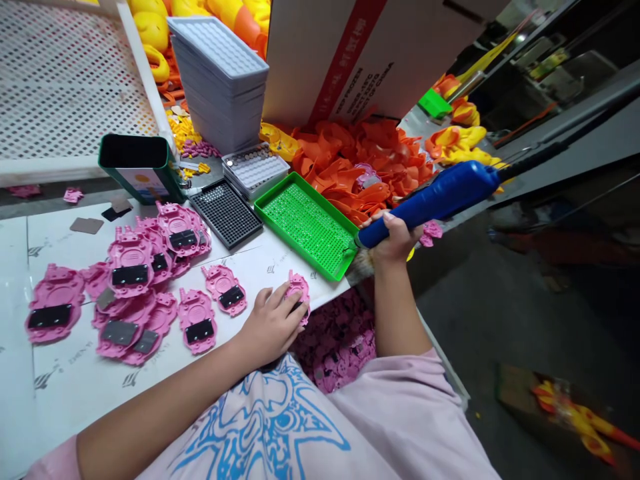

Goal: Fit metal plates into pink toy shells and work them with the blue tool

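Note:
My right hand (395, 239) is wrapped round a blue electric screwdriver (430, 200), its tip slanting down over the near right corner of a green perforated tray (300, 220). At the table's front edge, my left hand (275, 317) has its fingers curled over a pink plastic casing (299, 283), which they partly cover. Left of that hand lie two single pink casings with black plates, one nearer (197, 320) and one farther (225, 290). A heap of similar pink casings (133, 267) sits farther left.
A black perforated tray (227, 212) adjoins a stack of white trays (257, 170). A dark green container (143, 170) stands behind the heap. Orange plastic parts (350, 163) are piled before a cardboard box (340, 60). Many pink casings (340, 340) fill the space below the table edge.

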`<move>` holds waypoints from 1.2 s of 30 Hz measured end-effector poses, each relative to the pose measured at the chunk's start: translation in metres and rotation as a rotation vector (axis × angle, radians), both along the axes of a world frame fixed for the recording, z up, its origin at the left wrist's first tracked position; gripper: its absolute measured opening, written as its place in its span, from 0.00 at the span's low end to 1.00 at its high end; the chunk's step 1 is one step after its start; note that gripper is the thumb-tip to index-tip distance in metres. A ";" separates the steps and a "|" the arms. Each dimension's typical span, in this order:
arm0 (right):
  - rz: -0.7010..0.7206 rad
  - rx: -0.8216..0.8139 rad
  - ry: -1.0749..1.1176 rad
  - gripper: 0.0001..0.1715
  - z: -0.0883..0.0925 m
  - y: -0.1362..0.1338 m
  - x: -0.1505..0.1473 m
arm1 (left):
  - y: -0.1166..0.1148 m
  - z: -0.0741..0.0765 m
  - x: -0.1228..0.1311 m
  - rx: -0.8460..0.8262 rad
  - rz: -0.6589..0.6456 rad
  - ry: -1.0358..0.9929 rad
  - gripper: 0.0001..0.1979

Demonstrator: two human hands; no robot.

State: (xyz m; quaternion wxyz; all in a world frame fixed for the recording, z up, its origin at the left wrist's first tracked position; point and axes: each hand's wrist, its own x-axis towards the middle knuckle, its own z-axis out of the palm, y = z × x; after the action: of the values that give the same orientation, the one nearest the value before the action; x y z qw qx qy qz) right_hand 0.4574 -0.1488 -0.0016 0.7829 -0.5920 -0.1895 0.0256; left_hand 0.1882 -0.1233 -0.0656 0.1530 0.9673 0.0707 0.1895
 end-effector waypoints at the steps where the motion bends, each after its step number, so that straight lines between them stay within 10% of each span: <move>1: -0.001 0.000 0.003 0.13 0.000 0.001 0.000 | 0.000 0.000 0.000 -0.001 0.000 0.002 0.14; 13: -0.022 0.015 0.003 0.13 0.021 -0.003 -0.005 | 0.000 -0.001 0.000 -0.018 -0.005 0.015 0.15; 21: 0.252 0.027 0.010 0.16 0.041 -0.019 -0.055 | -0.003 -0.004 0.000 -0.025 -0.007 0.005 0.15; 36: 0.412 -0.070 0.023 0.17 0.013 -0.011 -0.099 | -0.006 -0.008 -0.001 -0.024 0.001 0.013 0.19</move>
State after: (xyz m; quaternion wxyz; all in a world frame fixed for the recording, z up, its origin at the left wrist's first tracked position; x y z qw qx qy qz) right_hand 0.3588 -0.1596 0.0115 0.7424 -0.5670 -0.2967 0.1984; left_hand 0.1876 -0.1288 -0.0739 0.1639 0.9666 0.0742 0.1822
